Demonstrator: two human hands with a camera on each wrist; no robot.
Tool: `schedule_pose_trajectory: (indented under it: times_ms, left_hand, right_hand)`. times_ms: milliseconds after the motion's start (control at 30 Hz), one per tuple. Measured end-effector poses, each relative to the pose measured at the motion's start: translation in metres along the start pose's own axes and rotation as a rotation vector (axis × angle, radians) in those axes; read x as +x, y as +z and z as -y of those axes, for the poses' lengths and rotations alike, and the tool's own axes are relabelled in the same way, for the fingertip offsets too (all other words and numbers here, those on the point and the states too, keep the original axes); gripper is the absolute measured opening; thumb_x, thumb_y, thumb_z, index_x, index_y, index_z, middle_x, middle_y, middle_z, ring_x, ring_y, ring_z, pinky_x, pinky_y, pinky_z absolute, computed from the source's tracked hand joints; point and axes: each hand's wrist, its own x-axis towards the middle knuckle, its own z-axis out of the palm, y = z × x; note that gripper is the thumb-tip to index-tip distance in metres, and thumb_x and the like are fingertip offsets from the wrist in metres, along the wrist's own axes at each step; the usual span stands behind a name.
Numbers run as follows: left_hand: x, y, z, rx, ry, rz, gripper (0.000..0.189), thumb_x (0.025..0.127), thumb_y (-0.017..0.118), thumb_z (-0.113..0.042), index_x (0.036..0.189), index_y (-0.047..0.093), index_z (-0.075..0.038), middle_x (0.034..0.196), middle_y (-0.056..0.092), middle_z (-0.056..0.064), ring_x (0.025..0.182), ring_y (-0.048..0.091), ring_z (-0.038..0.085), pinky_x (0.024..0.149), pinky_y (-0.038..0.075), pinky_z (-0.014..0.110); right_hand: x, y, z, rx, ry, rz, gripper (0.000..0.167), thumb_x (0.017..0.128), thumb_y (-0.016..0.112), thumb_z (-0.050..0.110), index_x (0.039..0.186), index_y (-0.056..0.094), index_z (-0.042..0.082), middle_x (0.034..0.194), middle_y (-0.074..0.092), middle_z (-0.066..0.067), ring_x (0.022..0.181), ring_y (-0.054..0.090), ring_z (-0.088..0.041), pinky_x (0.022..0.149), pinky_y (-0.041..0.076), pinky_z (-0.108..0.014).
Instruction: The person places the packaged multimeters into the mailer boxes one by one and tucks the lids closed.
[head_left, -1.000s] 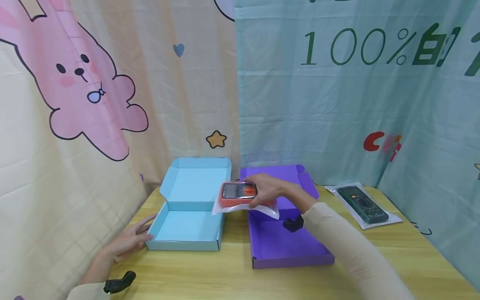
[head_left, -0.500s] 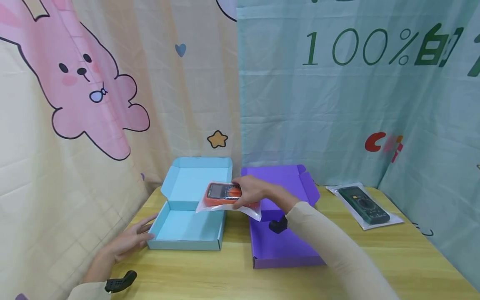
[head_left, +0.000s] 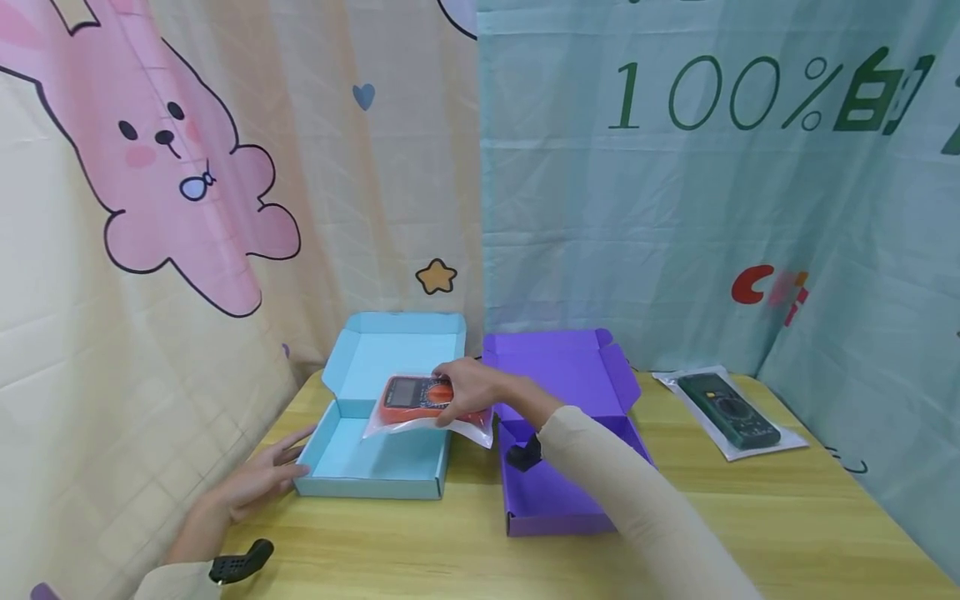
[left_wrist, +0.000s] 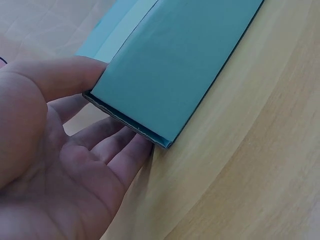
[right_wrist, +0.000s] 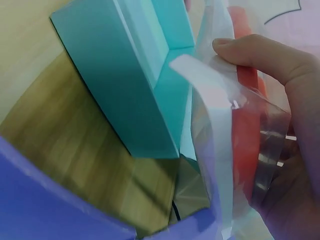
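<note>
My right hand (head_left: pixel 474 392) grips an orange-red multimeter (head_left: pixel 403 398) in a clear plastic bag, thumb on one side and fingers on the other. It hangs tilted over the right part of the open light blue box (head_left: pixel 367 489). In the right wrist view the bagged multimeter (right_wrist: pixel 245 135) is edge-on, beside the box's side wall (right_wrist: pixel 115 80). My left hand (head_left: pixel 255 483) rests against the box's near left corner. The left wrist view shows its thumb at the corner's top edge and relaxed fingers (left_wrist: pixel 130 155) along the side wall.
An open purple box (head_left: pixel 555 523) stands to the right of the blue one, partly covered by my right forearm. Further right lies a dark green multimeter (head_left: pixel 727 410) in a clear bag. Printed curtains (head_left: pixel 600 233) hang close behind the wooden table (head_left: pixel 420 550).
My right hand has carried the bagged orange-red multimeter leftward and slightly down, from between the two boxes to over the light blue one. My left hand stays at the box corner.
</note>
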Motion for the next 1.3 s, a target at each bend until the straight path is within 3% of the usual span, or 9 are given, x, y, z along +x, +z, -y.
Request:
schedule_pose_trajectory:
  times_ms: [200, 600, 700, 933, 1033, 1300]
  left_hand:
    - [-0.002, -0.001, 0.002, 0.0, -0.014, 0.001, 0.082, 0.106, 0.057, -0.007, 0.164, -0.001, -0.003, 0.164, 0.0, 0.037, 0.148, 0.018, 0.048, 0.099, 0.047, 0.026]
    - [-0.004, 0.002, 0.003, -0.067, 0.002, 0.003, 0.083, 0.105, 0.057, -0.006, 0.163, -0.002, -0.001, 0.163, -0.002, 0.038, 0.133, 0.045, 0.016, 0.101, 0.047, 0.028]
    - [-0.004, 0.002, 0.002, -0.072, 0.003, -0.002, 0.083, 0.105, 0.056, -0.006, 0.163, -0.003, -0.001, 0.163, -0.002, 0.039, 0.132, 0.045, 0.015, 0.102, 0.047, 0.028]
    - [-0.005, 0.002, -0.001, -0.052, -0.027, -0.027, 0.083, 0.105, 0.057, -0.007, 0.164, -0.001, -0.002, 0.164, 0.001, 0.038, 0.143, 0.031, 0.035, 0.101, 0.046, 0.028]
    - [-0.004, 0.002, -0.003, -0.049, -0.032, -0.032, 0.083, 0.106, 0.057, -0.008, 0.164, 0.0, -0.002, 0.164, 0.002, 0.037, 0.143, 0.031, 0.035, 0.101, 0.046, 0.027]
    - [-0.006, 0.004, -0.002, -0.076, -0.012, -0.009, 0.081, 0.105, 0.055, -0.004, 0.164, -0.002, -0.001, 0.164, -0.001, 0.037, 0.135, 0.042, 0.016, 0.101, 0.046, 0.026]
  right_hand:
    - [0.014, 0.015, 0.008, -0.004, -0.019, 0.016, 0.085, 0.077, 0.087, 0.047, 0.143, 0.055, 0.004, 0.104, 0.061, 0.005, 0.091, 0.058, -0.012, 0.077, 0.05, -0.023]
    - [0.029, 0.032, 0.025, 0.05, -0.014, 0.02, 0.087, 0.078, 0.089, 0.044, 0.145, 0.053, 0.004, 0.102, 0.06, 0.006, 0.089, 0.058, -0.01, 0.074, 0.05, -0.021]
    - [0.035, 0.038, 0.029, 0.056, -0.014, 0.02, 0.086, 0.078, 0.088, 0.044, 0.145, 0.053, 0.004, 0.1, 0.06, 0.005, 0.087, 0.058, -0.01, 0.072, 0.05, -0.021]
    - [0.049, 0.056, 0.034, 0.063, 0.014, 0.002, 0.089, 0.078, 0.089, 0.045, 0.146, 0.052, 0.003, 0.098, 0.06, 0.006, 0.085, 0.057, -0.009, 0.073, 0.05, -0.021]
    - [0.052, 0.062, 0.037, 0.048, 0.034, -0.021, 0.089, 0.078, 0.089, 0.048, 0.146, 0.053, 0.004, 0.098, 0.06, 0.007, 0.085, 0.057, -0.008, 0.074, 0.049, -0.021]
    - [0.053, 0.082, 0.04, 0.062, 0.029, -0.012, 0.081, 0.077, 0.089, 0.047, 0.14, 0.057, 0.008, 0.094, 0.059, 0.008, 0.081, 0.056, -0.008, 0.068, 0.049, -0.022]
